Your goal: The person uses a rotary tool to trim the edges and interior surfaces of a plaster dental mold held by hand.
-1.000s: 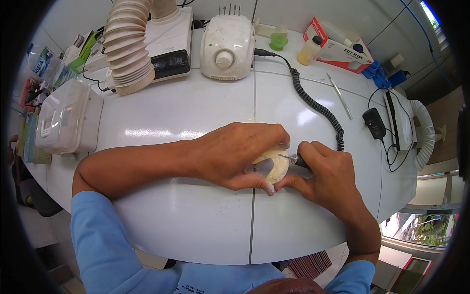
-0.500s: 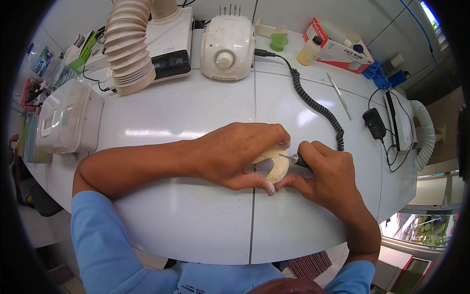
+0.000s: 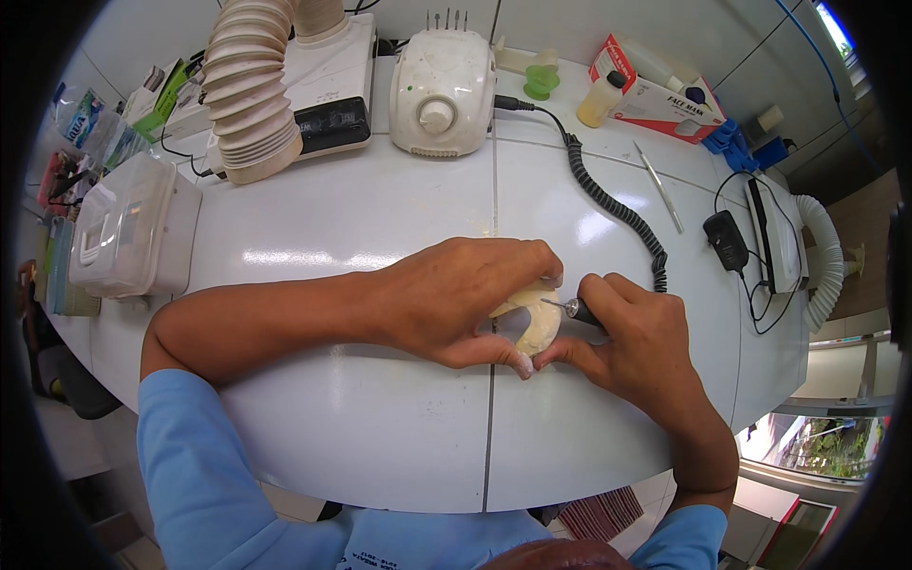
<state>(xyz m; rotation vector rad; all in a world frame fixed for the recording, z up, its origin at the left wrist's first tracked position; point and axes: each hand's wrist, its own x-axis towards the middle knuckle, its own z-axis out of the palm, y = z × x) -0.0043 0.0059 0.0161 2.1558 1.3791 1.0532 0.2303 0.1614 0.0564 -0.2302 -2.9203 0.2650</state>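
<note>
My left hand [image 3: 456,299] grips a pale yellow, horseshoe-shaped dental cast [image 3: 540,334], thumb at its near end and fingers over the far side. White dust coats the thumb tip. In my right hand [image 3: 638,332] is a rotary handpiece [image 3: 581,311], its dark grip between the fingers and its metal nose pointing left. The thin bur at its tip meets the cast or lies just over it; I cannot tell which. My right thumb rests by the cast's near end, close to my left thumb. The fingers of my left hand partly hide the cast.
A cream control box [image 3: 443,95] with a dial and several burs on top stands at the back. Its black coiled cord [image 3: 613,195] runs toward my right hand. A ribbed hose [image 3: 249,95], clear-lidded box [image 3: 133,228], silver pen-like tool [image 3: 660,187] and yellow bottle [image 3: 600,99] surround the work.
</note>
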